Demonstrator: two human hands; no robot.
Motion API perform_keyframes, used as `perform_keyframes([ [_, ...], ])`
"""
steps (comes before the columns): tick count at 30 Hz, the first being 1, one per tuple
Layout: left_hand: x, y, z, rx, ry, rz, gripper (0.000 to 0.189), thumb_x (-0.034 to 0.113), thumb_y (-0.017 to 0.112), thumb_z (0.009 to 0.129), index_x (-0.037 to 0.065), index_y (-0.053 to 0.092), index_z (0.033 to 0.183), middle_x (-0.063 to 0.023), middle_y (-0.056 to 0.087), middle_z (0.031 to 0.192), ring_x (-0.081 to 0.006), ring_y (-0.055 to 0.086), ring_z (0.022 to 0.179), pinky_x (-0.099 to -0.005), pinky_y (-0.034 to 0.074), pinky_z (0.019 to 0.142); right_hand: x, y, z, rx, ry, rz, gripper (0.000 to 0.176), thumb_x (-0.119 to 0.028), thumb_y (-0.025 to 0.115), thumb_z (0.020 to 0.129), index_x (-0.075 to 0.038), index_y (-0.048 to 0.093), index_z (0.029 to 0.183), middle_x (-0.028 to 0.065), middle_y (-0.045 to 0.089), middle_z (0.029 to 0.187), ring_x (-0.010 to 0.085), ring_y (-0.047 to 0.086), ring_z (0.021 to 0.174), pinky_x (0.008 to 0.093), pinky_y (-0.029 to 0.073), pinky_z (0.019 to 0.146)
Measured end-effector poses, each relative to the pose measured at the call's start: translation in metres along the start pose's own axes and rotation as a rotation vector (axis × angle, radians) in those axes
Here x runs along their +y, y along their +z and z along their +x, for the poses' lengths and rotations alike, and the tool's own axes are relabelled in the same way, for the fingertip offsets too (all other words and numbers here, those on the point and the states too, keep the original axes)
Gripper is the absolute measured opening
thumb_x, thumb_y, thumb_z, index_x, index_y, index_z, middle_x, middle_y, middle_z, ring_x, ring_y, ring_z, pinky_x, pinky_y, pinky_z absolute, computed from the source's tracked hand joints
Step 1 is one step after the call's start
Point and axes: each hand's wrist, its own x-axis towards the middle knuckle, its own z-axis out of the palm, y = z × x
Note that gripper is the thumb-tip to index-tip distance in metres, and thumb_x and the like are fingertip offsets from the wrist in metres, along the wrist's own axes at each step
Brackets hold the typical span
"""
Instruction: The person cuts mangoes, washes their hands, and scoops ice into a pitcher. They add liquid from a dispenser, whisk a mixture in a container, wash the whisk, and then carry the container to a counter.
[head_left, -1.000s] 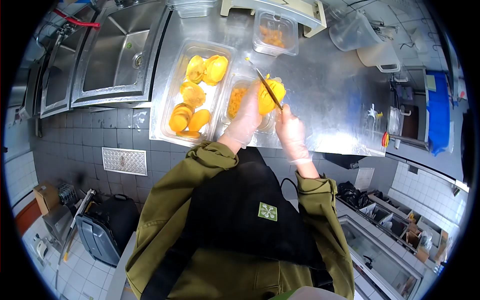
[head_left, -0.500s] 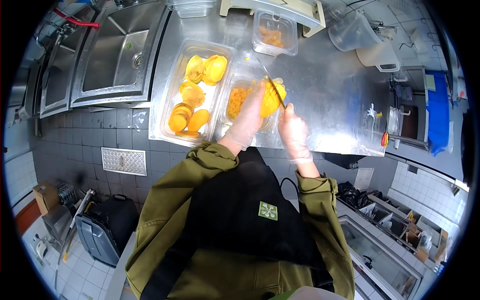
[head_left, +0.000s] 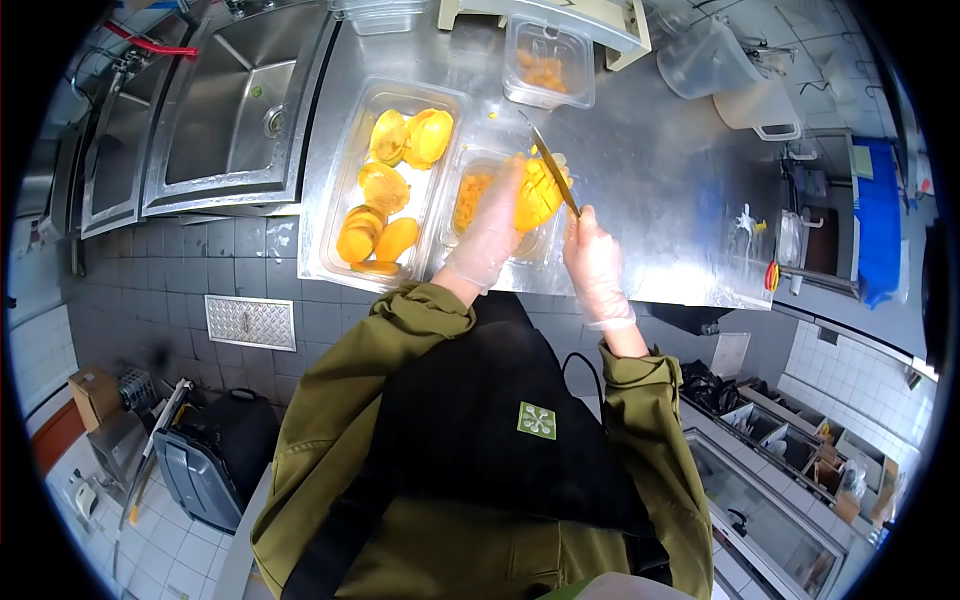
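In a clear glove, my left hand (head_left: 492,230) is closed around a mango half (head_left: 537,196) whose yellow flesh is scored in a grid. My right hand (head_left: 594,255), gloved too, grips a knife (head_left: 556,168); its blade slants up and left along the right side of the mango. Beneath the mango stands a clear container (head_left: 455,238) with diced orange fruit (head_left: 470,198) inside, partly hidden by my left hand. To its left, a larger clear tray (head_left: 338,210) holds several mango halves and peels (head_left: 384,188).
Another clear container (head_left: 549,95) with some orange pieces is at the back of the steel table (head_left: 680,220). Two plastic pitchers (head_left: 756,108) sit at the far right. Left of the table is a steel sink (head_left: 215,125).
The knife has shifted slightly right, away from the middle of the mango, and my right hand moved with it. The cut grid on the mango now shows more openly.
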Motion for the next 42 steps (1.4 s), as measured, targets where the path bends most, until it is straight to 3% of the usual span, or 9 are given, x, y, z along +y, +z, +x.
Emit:
perform_keyframes([
  [4, -0.012, -0.017, 0.013, 0.047, -0.066, -0.024, 0.044, 0.036, 0.035, 0.098, -0.001, 0.049, 0.118, -0.0117, 0.06, 0.11, -0.0206, 0.058, 0.101, -0.0335, 0.045, 0.091, 0.002, 0.004, 0.0, -0.081, 0.019, -0.025, 0.019, -0.018, 0.053, 0.088, -0.002, 0.053, 0.099, 0.018, 0.057, 0.057, 0.037, 0.06, 0.053, 0.044, 0.048, 0.046],
  [15, -0.013, -0.029, 0.016, 0.226, -0.1, -0.061, 0.041, 0.039, 0.047, 0.094, 0.005, 0.051, 0.115, -0.0068, 0.06, 0.107, -0.0159, 0.06, 0.094, -0.0315, 0.049, 0.082, 0.009, 0.0, -0.001, 0.035, -0.042, 0.044, 0.022, -0.016, 0.054, 0.088, 0.001, 0.052, 0.101, 0.02, 0.056, 0.057, 0.038, 0.059, 0.054, 0.0428, 0.048, 0.046],
  [22, -0.021, -0.032, 0.017, 0.224, -0.069, -0.041, 0.041, 0.039, 0.042, 0.096, 0.004, 0.051, 0.114, -0.0075, 0.06, 0.106, -0.0171, 0.06, 0.095, -0.0311, 0.049, 0.083, 0.005, 0.0, 0.004, -0.095, 0.014, 0.077, 0.024, -0.02, 0.052, 0.089, 0.001, 0.053, 0.102, 0.0238, 0.056, 0.06, 0.0407, 0.059, 0.061, 0.0454, 0.048, 0.05],
  [25, -0.013, -0.029, 0.015, 0.176, -0.062, -0.004, 0.041, 0.039, 0.039, 0.097, 0.003, 0.051, 0.114, -0.008, 0.06, 0.106, -0.0174, 0.06, 0.095, -0.0311, 0.049, 0.083, 0.017, 0.018, 0.008, -0.007, -0.015, 0.207, 0.026, -0.023, 0.056, 0.089, -0.001, 0.054, 0.102, 0.0172, 0.058, 0.057, 0.0344, 0.059, 0.05, 0.0387, 0.046, 0.046],
  [28, -0.002, -0.026, 0.01, 0.12, -0.044, 0.018, 0.043, 0.039, 0.038, 0.097, 0.003, 0.051, 0.115, -0.0086, 0.059, 0.107, -0.0171, 0.06, 0.095, -0.0306, 0.049, 0.084, 0.003, 0.029, 0.009, -0.014, 0.287, 1.005, 0.025, -0.025, 0.061, 0.087, -0.003, 0.053, 0.096, 0.0043, 0.051, 0.054, 0.0177, 0.046, 0.041, 0.0294, 0.037, 0.04],
  [31, -0.003, -0.029, 0.01, 0.051, -0.078, 0.032, 0.043, 0.038, 0.038, 0.097, 0.002, 0.049, 0.119, -0.0088, 0.058, 0.111, -0.017, 0.058, 0.099, -0.0305, 0.047, 0.086, -0.026, 0.004, 0.016, -0.248, 0.673, 1.276, 0.022, -0.025, 0.064, 0.087, -0.006, 0.052, 0.089, -0.0055, 0.041, 0.054, 0.0044, 0.032, 0.041, 0.0218, 0.028, 0.039],
  [36, 0.004, -0.027, -0.001, -0.019, -0.031, 0.096, 0.046, 0.037, 0.039, 0.097, 0.001, 0.044, 0.126, -0.0078, 0.056, 0.114, -0.0165, 0.056, 0.105, -0.0301, 0.045, 0.089, -0.03, 0.005, 0.022, -0.245, 0.697, 1.466, 0.018, -0.019, 0.062, 0.087, -0.008, 0.047, 0.086, -0.0065, 0.035, 0.053, 0.004, 0.03, 0.042, 0.0214, 0.026, 0.04],
  [39, 0.018, -0.014, -0.026, 0.066, 0.001, 0.445, 0.039, 0.034, 0.046, 0.095, 0.002, 0.052, 0.116, -0.0062, 0.059, 0.105, -0.0137, 0.058, 0.094, -0.0267, 0.046, 0.082, -0.025, 0.006, 0.026, -0.174, 0.71, 1.602, 0.017, -0.02, 0.059, 0.088, -0.009, 0.047, 0.084, -0.0068, 0.034, 0.053, 0.0045, 0.03, 0.042, 0.0215, 0.026, 0.04],
  [42, 0.013, -0.031, -0.033, 0.059, -0.083, 0.549, 0.036, 0.028, 0.053, 0.093, 0.001, 0.051, 0.117, -0.0055, 0.059, 0.105, -0.0126, 0.057, 0.094, -0.0257, 0.046, 0.081, -0.017, 0.006, 0.027, -0.212, 0.659, 1.75, 0.019, -0.022, 0.056, 0.09, -0.012, 0.046, 0.078, -0.0062, 0.034, 0.053, 0.0051, 0.03, 0.042, 0.0211, 0.027, 0.041],
])
